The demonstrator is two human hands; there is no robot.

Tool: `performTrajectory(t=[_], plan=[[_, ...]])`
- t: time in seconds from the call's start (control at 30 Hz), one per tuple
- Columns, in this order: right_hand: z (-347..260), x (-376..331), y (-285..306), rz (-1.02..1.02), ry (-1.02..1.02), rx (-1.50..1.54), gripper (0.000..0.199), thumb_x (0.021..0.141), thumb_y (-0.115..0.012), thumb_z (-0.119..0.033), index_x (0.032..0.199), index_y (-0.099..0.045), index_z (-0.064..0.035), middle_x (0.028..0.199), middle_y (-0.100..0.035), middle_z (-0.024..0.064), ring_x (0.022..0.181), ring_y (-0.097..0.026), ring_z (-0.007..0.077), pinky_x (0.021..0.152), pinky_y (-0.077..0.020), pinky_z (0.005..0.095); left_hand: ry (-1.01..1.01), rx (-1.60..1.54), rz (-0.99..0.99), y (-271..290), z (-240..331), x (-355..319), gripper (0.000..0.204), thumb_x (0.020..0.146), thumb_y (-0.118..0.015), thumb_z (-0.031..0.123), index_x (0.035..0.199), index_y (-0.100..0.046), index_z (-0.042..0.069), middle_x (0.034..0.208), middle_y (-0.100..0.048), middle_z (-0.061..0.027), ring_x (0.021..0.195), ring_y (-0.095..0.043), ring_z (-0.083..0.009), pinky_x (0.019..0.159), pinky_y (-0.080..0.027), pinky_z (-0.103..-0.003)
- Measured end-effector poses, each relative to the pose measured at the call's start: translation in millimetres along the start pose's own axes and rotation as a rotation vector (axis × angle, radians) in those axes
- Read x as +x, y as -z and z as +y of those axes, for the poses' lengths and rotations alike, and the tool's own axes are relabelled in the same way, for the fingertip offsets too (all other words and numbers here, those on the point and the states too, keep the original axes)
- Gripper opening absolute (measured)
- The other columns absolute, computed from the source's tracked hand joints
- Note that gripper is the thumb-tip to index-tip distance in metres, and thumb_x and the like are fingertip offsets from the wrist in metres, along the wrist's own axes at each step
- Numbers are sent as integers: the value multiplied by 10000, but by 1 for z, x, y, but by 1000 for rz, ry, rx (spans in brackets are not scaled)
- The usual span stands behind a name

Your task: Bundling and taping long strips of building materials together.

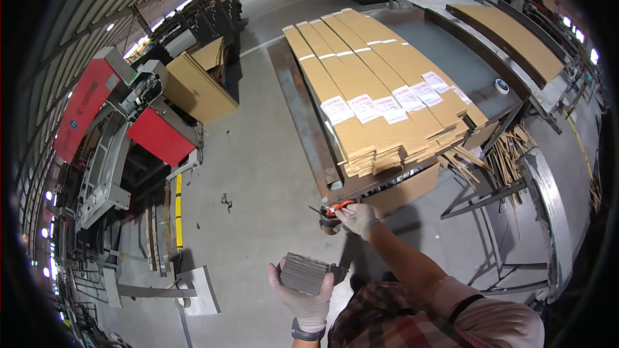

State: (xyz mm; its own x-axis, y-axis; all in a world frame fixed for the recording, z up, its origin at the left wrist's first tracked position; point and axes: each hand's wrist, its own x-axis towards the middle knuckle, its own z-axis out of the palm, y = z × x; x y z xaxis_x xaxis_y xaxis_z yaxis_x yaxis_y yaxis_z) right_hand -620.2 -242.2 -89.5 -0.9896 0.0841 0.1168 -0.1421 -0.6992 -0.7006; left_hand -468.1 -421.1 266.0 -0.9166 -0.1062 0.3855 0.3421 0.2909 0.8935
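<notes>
My left hand (302,303), gloved and with a dark band at the wrist, is wrapped round a stack of grey card pieces (305,276). Its fingers press on the two sides of the stack. My right hand (360,220), also gloved, is closed at the table's near corner on an orange-handled tool (339,207), whose kind is too small to tell. Just below the tool is a dark round holder (329,225). Beyond this hand, long strips of flat brown cardboard (380,71) lie in stacks side by side, with white printed sheets (364,108) on them.
The cardboard rests on a metal table (425,32) with a roll of tape (501,86) at its right. Thin offcut strips (509,154) spill beside a metal frame (548,219). A red and grey machine (164,134) stands at left, near leaning cardboard sheets (196,87).
</notes>
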Motion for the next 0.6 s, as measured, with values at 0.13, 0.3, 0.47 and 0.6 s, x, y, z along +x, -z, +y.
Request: performTrajectory(t=[0.13,0.3,0.47,0.6], plan=[[-99,-43,-102,519,-753,-70,400,909,-535,-309,1210,-545,-47,1197,-569,126,1097,-550,200,943,-436,275,-28,30,-3,-7,41,-6,1044,656,-851,243,1422,-179,14,1216,-465,-147,1104,-488,-257,961,-411,-404],[-92,-234,92,240,-667,-629,554,899,-486,-488,1281,-492,-86,1214,-548,110,1102,-536,258,968,-429,406,-230,-176,-18,30,99,-14,860,743,-763,297,1411,-282,49,1257,-466,-119,1156,-464,-241,993,-394,-408],[-200,-373,186,386,-30,417,717,913,-370,-634,1422,-344,-130,1322,-503,96,1196,-502,269,998,-410,481,19,171,494,168,60,-40,751,800,-688,339,1394,-327,53,1287,-467,-105,1174,-460,-236,994,-398,-409],[-439,-331,173,709,391,21,687,904,-430,-553,1408,-351,-94,1314,-499,121,1191,-500,297,991,-420,486,329,385,603,243,-29,-87,675,846,-628,372,1380,-363,55,1311,-468,-94,1189,-456,-233,995,-401,-410]])
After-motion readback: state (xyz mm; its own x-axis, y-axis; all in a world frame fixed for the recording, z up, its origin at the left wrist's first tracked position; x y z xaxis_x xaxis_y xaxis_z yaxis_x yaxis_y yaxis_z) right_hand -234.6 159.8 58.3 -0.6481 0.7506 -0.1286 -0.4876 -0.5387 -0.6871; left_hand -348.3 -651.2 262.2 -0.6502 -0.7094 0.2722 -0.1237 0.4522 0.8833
